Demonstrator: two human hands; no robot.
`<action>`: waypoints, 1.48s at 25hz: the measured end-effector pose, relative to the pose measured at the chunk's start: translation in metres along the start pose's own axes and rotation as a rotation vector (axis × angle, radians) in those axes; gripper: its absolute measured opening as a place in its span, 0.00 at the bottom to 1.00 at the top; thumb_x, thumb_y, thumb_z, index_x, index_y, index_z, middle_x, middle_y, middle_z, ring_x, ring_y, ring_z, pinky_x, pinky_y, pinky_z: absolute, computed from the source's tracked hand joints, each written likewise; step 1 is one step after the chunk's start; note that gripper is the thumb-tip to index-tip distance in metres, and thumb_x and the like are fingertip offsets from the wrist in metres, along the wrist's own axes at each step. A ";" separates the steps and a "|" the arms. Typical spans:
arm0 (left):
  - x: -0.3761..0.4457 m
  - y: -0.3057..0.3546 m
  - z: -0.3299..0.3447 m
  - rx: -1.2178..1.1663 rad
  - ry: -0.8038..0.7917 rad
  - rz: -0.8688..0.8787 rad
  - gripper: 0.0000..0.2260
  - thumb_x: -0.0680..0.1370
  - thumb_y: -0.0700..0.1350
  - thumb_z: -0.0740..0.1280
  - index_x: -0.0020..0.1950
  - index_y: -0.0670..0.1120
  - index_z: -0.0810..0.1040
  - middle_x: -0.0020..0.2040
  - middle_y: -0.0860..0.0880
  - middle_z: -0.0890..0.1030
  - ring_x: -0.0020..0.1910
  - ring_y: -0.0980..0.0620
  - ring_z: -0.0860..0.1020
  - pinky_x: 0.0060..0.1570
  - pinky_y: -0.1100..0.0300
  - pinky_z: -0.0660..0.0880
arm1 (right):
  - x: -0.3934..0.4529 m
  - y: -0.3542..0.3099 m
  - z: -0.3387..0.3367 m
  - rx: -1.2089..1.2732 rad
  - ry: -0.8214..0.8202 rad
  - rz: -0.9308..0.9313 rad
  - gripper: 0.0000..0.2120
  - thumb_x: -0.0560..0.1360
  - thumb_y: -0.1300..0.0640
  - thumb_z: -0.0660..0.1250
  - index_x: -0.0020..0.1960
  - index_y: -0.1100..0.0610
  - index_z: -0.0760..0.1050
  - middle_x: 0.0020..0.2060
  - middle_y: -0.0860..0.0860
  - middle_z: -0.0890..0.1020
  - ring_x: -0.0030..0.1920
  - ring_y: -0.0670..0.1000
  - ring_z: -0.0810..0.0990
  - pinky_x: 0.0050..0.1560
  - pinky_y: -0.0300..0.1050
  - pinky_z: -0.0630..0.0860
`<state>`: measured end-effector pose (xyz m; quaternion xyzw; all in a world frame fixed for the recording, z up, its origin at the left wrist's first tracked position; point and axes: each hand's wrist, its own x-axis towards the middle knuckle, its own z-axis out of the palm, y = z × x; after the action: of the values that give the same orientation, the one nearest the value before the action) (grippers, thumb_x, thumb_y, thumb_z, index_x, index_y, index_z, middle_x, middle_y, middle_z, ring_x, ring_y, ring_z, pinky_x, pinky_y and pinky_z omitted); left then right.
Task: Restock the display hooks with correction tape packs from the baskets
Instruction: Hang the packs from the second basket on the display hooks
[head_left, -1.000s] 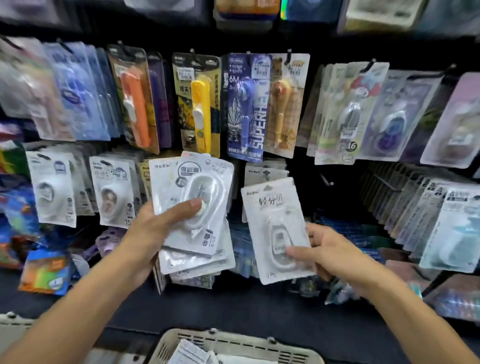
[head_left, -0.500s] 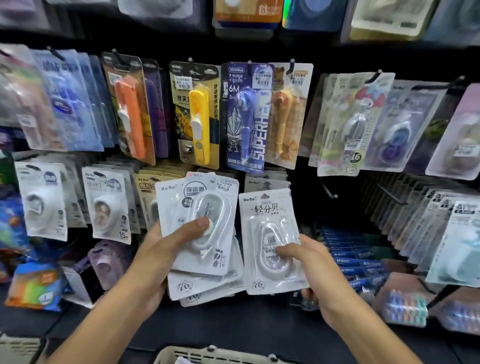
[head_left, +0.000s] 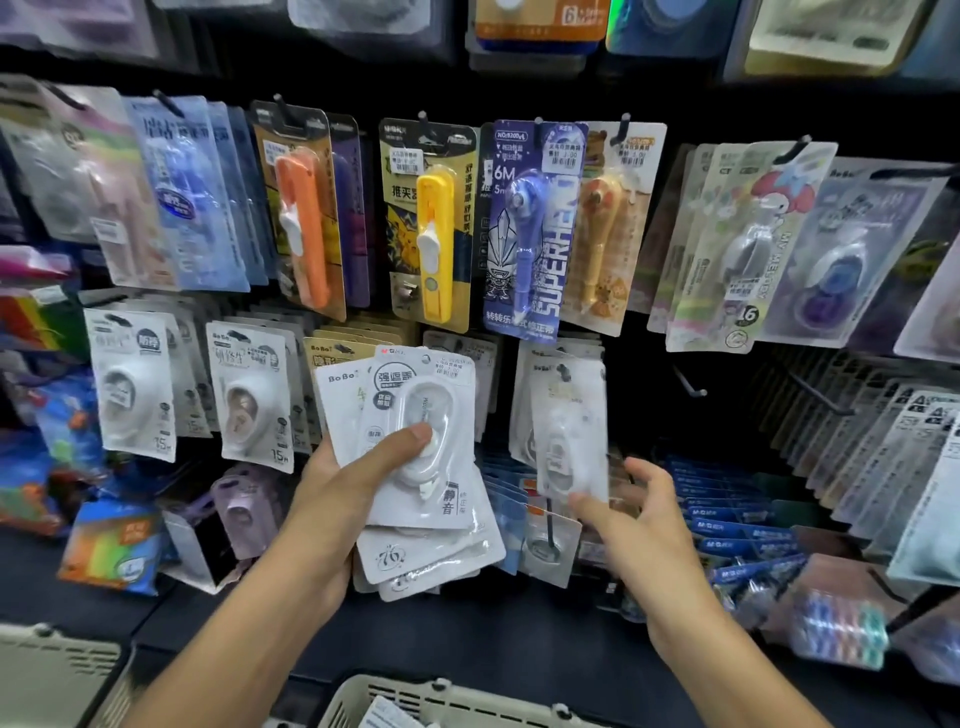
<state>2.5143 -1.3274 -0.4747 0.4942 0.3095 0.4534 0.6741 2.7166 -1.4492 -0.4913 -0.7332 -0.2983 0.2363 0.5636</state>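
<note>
Left hand (head_left: 332, 499) grips a stack of packs (head_left: 415, 467); right hand (head_left: 631, 512), fingers spread, seemingly touches a blurred hanging pack (head_left: 569, 441)

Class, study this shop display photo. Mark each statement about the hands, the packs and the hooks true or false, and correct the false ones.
1. The left hand holds a fanned stack of white packs. True.
2. The right hand grips a yellow cutter. False: the yellow cutter pack hangs on an upper hook; the right hand's fingers are at the bottom of a white pack on its hook.
3. The purple pack hangs right of the yellow cutter pack. True.
4. The basket hangs from an upper hook. False: it sits at the bottom edge of the view, below the hands.
5. The left thumb presses on the top pack of the stack. True.
</note>
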 end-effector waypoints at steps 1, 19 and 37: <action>0.000 -0.001 0.000 0.009 -0.002 0.001 0.29 0.63 0.50 0.83 0.62 0.53 0.81 0.54 0.49 0.88 0.51 0.46 0.87 0.52 0.47 0.82 | 0.000 0.002 0.000 -0.154 0.032 -0.084 0.25 0.75 0.49 0.73 0.66 0.39 0.63 0.60 0.42 0.76 0.53 0.48 0.80 0.48 0.47 0.77; -0.010 -0.006 -0.004 0.016 -0.125 -0.181 0.15 0.64 0.51 0.79 0.50 0.50 0.88 0.52 0.42 0.88 0.45 0.41 0.88 0.36 0.53 0.83 | -0.010 -0.025 0.057 0.602 -0.283 -0.114 0.15 0.76 0.54 0.72 0.62 0.50 0.76 0.50 0.51 0.88 0.48 0.52 0.88 0.43 0.47 0.83; 0.000 0.046 -0.056 0.168 0.237 0.228 0.24 0.60 0.60 0.82 0.54 0.58 0.83 0.50 0.54 0.88 0.48 0.51 0.87 0.51 0.48 0.81 | -0.001 -0.042 0.101 0.220 -0.156 -0.308 0.19 0.79 0.50 0.68 0.62 0.34 0.63 0.49 0.24 0.77 0.48 0.31 0.78 0.37 0.29 0.73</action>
<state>2.4519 -1.3013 -0.4491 0.5238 0.3655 0.5545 0.5335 2.6401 -1.3731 -0.4765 -0.5924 -0.4222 0.2347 0.6448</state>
